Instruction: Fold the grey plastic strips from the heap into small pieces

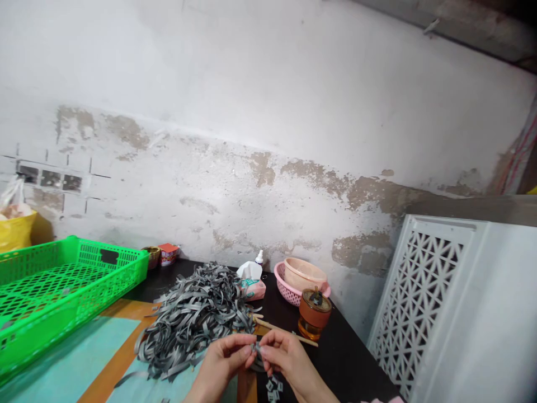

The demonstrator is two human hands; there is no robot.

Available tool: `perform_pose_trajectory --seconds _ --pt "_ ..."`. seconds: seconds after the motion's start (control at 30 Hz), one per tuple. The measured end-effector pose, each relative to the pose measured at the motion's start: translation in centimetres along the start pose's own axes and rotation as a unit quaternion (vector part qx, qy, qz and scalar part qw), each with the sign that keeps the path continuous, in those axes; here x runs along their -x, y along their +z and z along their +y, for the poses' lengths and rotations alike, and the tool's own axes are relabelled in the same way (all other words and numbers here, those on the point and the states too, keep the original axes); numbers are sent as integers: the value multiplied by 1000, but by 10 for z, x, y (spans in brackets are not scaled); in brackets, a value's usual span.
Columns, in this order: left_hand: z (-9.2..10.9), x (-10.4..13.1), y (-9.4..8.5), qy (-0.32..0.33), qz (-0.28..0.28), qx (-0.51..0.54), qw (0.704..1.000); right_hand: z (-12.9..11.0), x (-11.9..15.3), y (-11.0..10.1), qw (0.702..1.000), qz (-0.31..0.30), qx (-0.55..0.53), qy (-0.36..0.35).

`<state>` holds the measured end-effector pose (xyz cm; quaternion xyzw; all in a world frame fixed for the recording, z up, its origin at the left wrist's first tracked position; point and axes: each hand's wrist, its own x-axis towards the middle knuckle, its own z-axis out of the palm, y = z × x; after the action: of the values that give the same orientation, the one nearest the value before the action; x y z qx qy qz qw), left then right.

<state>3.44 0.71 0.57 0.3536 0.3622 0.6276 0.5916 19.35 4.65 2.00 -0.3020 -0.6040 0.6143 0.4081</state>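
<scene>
Low in the middle of the head view, my left hand (230, 358) and my right hand (282, 354) meet fingertip to fingertip. Both are closed in a pinch on a grey strap (257, 364), with a small pale piece partly hidden between the fingers. Just left of my hands lies a large heap of grey straps (197, 319). Below my right hand, several small grey-white clips (274, 387) rest on the black table (339, 358).
A green crate (75, 305) stands at left. Behind the heap are a tissue box (254, 289) and a white bottle (259, 257). Pink basket (289, 292), peach bowl (305, 273), amber jar (314, 314) and wooden stick (308, 340) lie to the right, near a white lattice panel (419, 302).
</scene>
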Motion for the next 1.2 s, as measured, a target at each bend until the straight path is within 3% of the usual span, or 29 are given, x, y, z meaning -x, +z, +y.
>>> perform_pose_trajectory --seconds 0.23,0.53,1.0,1.2 --pt "2 3 2 -11 -29 23 999 -4 1 2 999 -19 -45 12" --pt "4 6 0 -36 -34 -10 999 6 -7 -7 998 -48 -5 34" --pt "2 -1 -7 -132 -35 19 991 3 -6 -11 996 -73 8 46" --pt "2 0 -9 -101 -84 -6 991 -5 -2 -9 996 -75 5 41"
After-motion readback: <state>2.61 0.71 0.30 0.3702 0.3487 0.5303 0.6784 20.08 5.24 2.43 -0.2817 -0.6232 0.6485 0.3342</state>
